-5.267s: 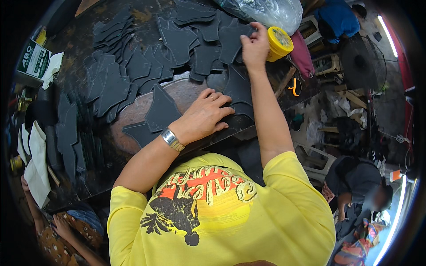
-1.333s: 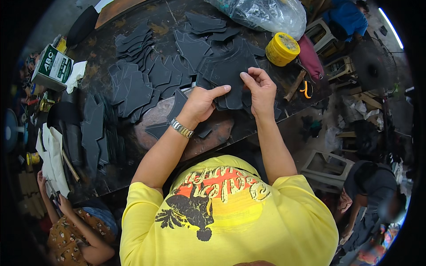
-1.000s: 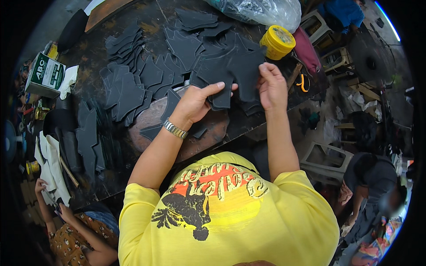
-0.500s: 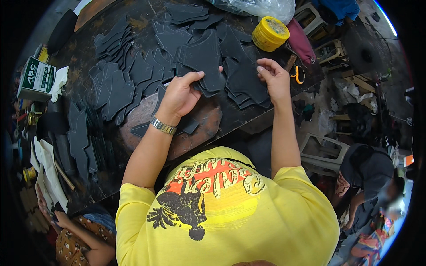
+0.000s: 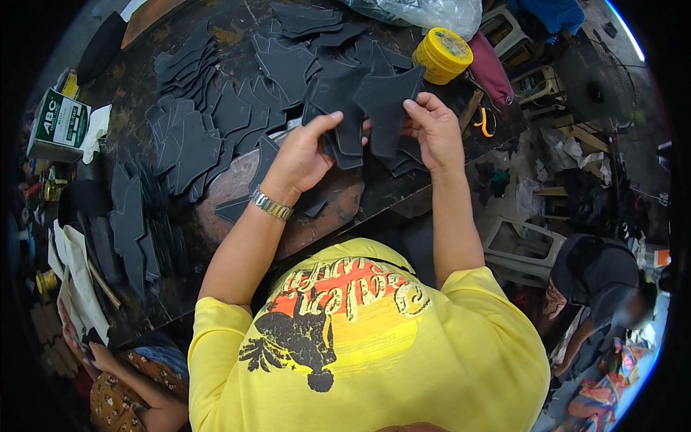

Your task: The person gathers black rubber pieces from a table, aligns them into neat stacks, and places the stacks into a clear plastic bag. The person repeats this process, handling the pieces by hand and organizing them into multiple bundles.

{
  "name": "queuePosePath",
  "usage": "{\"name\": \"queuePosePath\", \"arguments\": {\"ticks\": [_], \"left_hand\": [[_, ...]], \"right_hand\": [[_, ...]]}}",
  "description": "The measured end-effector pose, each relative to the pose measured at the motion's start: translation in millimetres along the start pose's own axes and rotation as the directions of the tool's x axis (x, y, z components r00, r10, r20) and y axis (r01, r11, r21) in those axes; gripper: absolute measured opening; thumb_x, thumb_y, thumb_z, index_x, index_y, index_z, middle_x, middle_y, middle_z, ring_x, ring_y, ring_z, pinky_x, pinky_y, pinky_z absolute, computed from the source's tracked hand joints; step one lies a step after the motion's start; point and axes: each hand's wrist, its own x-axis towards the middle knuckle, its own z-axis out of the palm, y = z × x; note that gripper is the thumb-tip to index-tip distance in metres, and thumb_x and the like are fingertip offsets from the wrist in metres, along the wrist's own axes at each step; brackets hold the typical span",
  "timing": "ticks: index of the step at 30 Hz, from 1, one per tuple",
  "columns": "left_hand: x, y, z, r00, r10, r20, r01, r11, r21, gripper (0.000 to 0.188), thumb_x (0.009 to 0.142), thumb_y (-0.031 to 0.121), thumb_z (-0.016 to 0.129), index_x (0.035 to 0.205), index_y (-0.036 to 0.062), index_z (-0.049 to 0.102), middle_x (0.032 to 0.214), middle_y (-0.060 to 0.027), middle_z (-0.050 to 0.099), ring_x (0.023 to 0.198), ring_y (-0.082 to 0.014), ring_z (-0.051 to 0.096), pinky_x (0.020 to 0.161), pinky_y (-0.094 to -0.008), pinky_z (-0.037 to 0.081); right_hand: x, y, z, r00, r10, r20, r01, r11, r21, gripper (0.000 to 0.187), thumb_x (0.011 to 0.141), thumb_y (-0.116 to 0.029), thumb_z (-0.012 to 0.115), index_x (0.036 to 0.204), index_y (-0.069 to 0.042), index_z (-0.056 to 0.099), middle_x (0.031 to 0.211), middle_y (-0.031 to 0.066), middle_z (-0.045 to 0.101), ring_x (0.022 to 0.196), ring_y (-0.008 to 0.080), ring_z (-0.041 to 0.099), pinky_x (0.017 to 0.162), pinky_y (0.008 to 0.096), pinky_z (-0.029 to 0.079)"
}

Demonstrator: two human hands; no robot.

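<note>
My left hand is closed on a black cut-out shoe-upper piece, thumb on top and fingertips showing past its edge. It may be more than one layer; I cannot tell. Between thumb and fingers, my right hand pinches the right edge of a similar black cut-out piece. The two pieces meet side by side above the table, their edges overlapping. Under my right hand lies a stack of the same pieces, partly hidden.
Several piles of black pieces cover the dark table. A reddish-brown slab lies near its front edge. A yellow tub, orange-handled scissors and a green-white tin stand around. Other people are at lower left and lower right.
My right hand has taken hold of a black piece and lifted it beside the one in my left hand. My left hand has shifted slightly to the right.
</note>
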Motion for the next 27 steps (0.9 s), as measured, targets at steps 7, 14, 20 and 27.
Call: {"name": "queuePosePath", "arguments": {"ticks": [7,14,20,27], "left_hand": [[4.4,-1.4,-7.8,0.988,0.124,0.091,-0.120,0.992,-0.048,0.046,0.102,0.013,0.045,0.140,-0.0126,0.047,0.136,-0.0258,0.060,0.126,-0.0326,0.060,0.109,-0.0439,0.049],[-1.2,-7.8,-1.4,0.995,0.073,0.062,-0.074,0.997,0.016,0.033,0.096,0.000,0.062,0.128,-0.0021,0.059,0.120,-0.0136,0.070,0.105,-0.0230,0.071,0.088,-0.0372,0.061],[-1.8,-3.8,-0.6,0.999,0.041,0.012,-0.042,0.998,0.041,0.032,0.096,0.001,0.060,0.128,-0.0026,0.059,0.121,-0.0147,0.069,0.109,-0.0225,0.070,0.092,-0.0384,0.059],[5.4,-5.0,-13.8,0.984,0.127,0.125,-0.119,0.990,-0.076,0.032,0.094,-0.003,0.055,0.125,-0.0047,0.059,0.120,-0.0150,0.069,0.112,-0.0228,0.068,0.099,-0.0382,0.056]], "right_hand": [[2.4,-10.1,-38.0,0.993,-0.080,-0.091,0.025,0.871,-0.491,0.023,0.090,-0.006,0.072,0.111,0.000,0.070,0.089,0.0017,0.069,0.077,0.0085,0.062,0.073,0.0230,0.051],[-4.3,3.3,8.6,0.954,-0.298,-0.021,0.256,0.851,-0.458,0.023,0.091,-0.016,0.076,0.104,0.003,0.073,0.084,-0.0009,0.065,0.076,0.0073,0.058,0.073,0.0225,0.048],[2.7,2.4,8.6,0.998,-0.029,-0.056,0.024,0.995,-0.092,0.009,0.093,-0.013,0.073,0.093,-0.005,0.068,0.085,-0.0001,0.070,0.070,0.0071,0.064,0.066,0.0231,0.051],[6.0,-11.7,-28.2,0.992,0.057,-0.114,-0.090,0.947,-0.308,0.027,0.093,-0.010,0.070,0.118,0.001,0.067,0.091,0.0041,0.071,0.074,0.0116,0.066,0.070,0.0253,0.054]]}}
